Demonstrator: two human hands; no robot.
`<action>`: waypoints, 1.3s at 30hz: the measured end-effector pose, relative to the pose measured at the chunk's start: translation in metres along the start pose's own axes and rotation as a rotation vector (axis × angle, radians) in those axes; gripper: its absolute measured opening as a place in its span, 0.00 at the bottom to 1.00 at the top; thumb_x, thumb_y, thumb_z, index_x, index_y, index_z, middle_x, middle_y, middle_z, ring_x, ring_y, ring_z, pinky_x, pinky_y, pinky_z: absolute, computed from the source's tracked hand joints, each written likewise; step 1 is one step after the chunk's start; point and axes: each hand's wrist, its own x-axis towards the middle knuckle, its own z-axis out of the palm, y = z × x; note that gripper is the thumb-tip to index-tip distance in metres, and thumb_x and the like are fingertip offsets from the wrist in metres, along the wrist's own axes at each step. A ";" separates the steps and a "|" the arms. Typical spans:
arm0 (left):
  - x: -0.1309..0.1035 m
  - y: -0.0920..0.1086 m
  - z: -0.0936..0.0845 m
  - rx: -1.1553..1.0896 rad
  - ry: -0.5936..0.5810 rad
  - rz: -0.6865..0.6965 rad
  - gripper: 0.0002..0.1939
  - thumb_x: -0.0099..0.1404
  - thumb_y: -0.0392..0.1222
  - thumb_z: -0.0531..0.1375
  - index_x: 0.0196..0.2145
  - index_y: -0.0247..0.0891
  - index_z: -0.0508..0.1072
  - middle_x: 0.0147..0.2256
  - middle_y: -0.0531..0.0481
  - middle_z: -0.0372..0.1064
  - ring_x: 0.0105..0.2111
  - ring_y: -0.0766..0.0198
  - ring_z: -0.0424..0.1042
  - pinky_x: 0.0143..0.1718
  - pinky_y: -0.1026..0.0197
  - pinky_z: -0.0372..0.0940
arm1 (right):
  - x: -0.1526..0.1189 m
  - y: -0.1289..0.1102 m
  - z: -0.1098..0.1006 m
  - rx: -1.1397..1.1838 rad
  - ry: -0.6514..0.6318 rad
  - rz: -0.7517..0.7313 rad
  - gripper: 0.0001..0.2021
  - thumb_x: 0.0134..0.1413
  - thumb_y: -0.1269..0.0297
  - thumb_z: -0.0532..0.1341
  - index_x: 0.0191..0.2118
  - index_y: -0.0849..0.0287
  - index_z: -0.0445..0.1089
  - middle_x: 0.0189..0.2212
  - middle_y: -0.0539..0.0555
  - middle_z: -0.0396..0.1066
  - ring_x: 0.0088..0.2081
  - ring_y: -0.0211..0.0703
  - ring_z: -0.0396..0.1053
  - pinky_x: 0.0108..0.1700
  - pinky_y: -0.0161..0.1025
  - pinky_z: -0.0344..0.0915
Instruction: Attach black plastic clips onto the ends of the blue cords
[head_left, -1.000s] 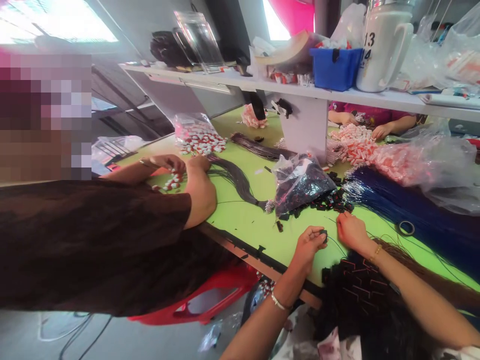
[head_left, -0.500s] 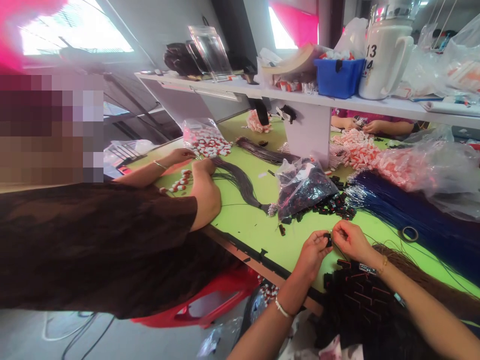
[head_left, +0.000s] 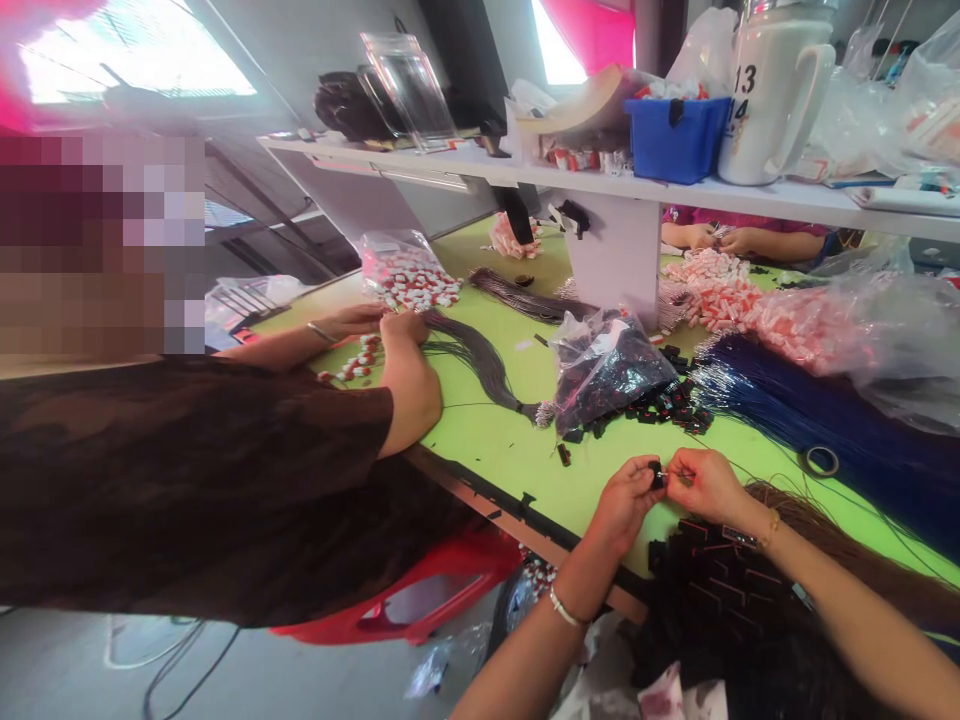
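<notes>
My left hand [head_left: 628, 492] pinches a small black plastic connector housing [head_left: 657, 474] between thumb and fingertips. Right beside it, my right hand [head_left: 703, 482] has its fingers closed on a thin wire, whose end meets the housing; how far in it sits I cannot tell. Below my hands lies a heap of black connector pieces [head_left: 712, 570], some with reddish edges. A bundle of brown wires [head_left: 840, 530] runs off to the right under my right forearm. Beyond my hands, loose black housings [head_left: 667, 405] spill from a clear plastic bag [head_left: 611, 370].
Dark blue wires [head_left: 817, 425] with a tape roll [head_left: 817, 461] lie at right, below pink-white connectors [head_left: 720, 290]. A shelf [head_left: 465, 172] carries a blue bin [head_left: 677, 140] and a white mug [head_left: 772, 110]. At left a co-worker [head_left: 187, 480] handles grey wires [head_left: 480, 355].
My right hand has shifted slightly, and the wire end now lines up with the housing, which has turned a little in my left fingers. The view has tilted slightly.
</notes>
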 end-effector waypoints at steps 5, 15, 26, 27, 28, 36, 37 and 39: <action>0.000 0.000 -0.001 0.013 0.001 -0.003 0.17 0.45 0.37 0.70 0.34 0.33 0.73 0.29 0.50 0.69 0.30 0.67 0.69 0.37 0.62 0.65 | 0.000 0.001 0.000 -0.003 -0.012 -0.011 0.05 0.45 0.68 0.57 0.23 0.59 0.66 0.19 0.47 0.65 0.21 0.33 0.57 0.25 0.30 0.49; -0.003 -0.007 0.007 0.057 0.070 0.042 0.20 0.42 0.40 0.72 0.33 0.33 0.72 0.28 0.50 0.70 0.30 0.67 0.69 0.35 0.63 0.65 | 0.001 0.004 -0.001 -0.022 -0.041 -0.144 0.05 0.48 0.70 0.55 0.24 0.59 0.64 0.19 0.47 0.64 0.21 0.33 0.56 0.26 0.31 0.49; -0.002 -0.007 0.005 0.093 0.098 0.038 0.19 0.43 0.39 0.71 0.33 0.33 0.71 0.28 0.50 0.70 0.29 0.67 0.70 0.33 0.63 0.65 | 0.003 0.009 -0.006 -0.096 -0.070 -0.048 0.07 0.52 0.68 0.54 0.27 0.59 0.67 0.21 0.49 0.67 0.23 0.34 0.59 0.27 0.32 0.49; -0.002 -0.007 0.006 0.097 0.100 0.033 0.19 0.43 0.39 0.70 0.33 0.34 0.71 0.29 0.50 0.70 0.29 0.67 0.70 0.33 0.63 0.65 | 0.005 0.012 -0.009 -0.160 -0.036 0.015 0.09 0.55 0.66 0.54 0.27 0.59 0.67 0.22 0.50 0.67 0.23 0.35 0.60 0.27 0.32 0.49; -0.003 -0.006 0.007 0.101 0.100 0.031 0.19 0.43 0.39 0.70 0.34 0.34 0.71 0.29 0.50 0.70 0.29 0.67 0.70 0.33 0.63 0.65 | 0.007 0.016 -0.011 -0.245 0.009 0.090 0.10 0.56 0.65 0.53 0.28 0.59 0.68 0.23 0.51 0.68 0.24 0.36 0.61 0.27 0.33 0.49; -0.005 -0.004 0.017 0.143 0.034 0.035 0.20 0.44 0.41 0.70 0.34 0.34 0.71 0.28 0.51 0.69 0.27 0.67 0.68 0.30 0.64 0.61 | 0.018 0.040 -0.010 -0.502 0.015 0.251 0.07 0.56 0.69 0.53 0.32 0.61 0.67 0.31 0.58 0.69 0.31 0.42 0.66 0.31 0.36 0.51; -0.007 -0.005 0.019 0.169 0.019 0.044 0.19 0.45 0.41 0.69 0.35 0.34 0.71 0.28 0.51 0.69 0.27 0.66 0.68 0.30 0.64 0.61 | 0.018 0.040 -0.010 -0.461 0.019 0.234 0.07 0.57 0.69 0.52 0.32 0.61 0.66 0.30 0.57 0.69 0.30 0.41 0.65 0.30 0.36 0.51; -0.015 -0.007 0.024 0.250 -0.040 0.084 0.17 0.47 0.42 0.68 0.35 0.35 0.71 0.27 0.51 0.69 0.26 0.66 0.68 0.30 0.64 0.61 | 0.017 0.039 -0.009 -0.322 0.047 0.206 0.06 0.56 0.69 0.52 0.32 0.61 0.65 0.26 0.53 0.68 0.26 0.39 0.63 0.29 0.35 0.51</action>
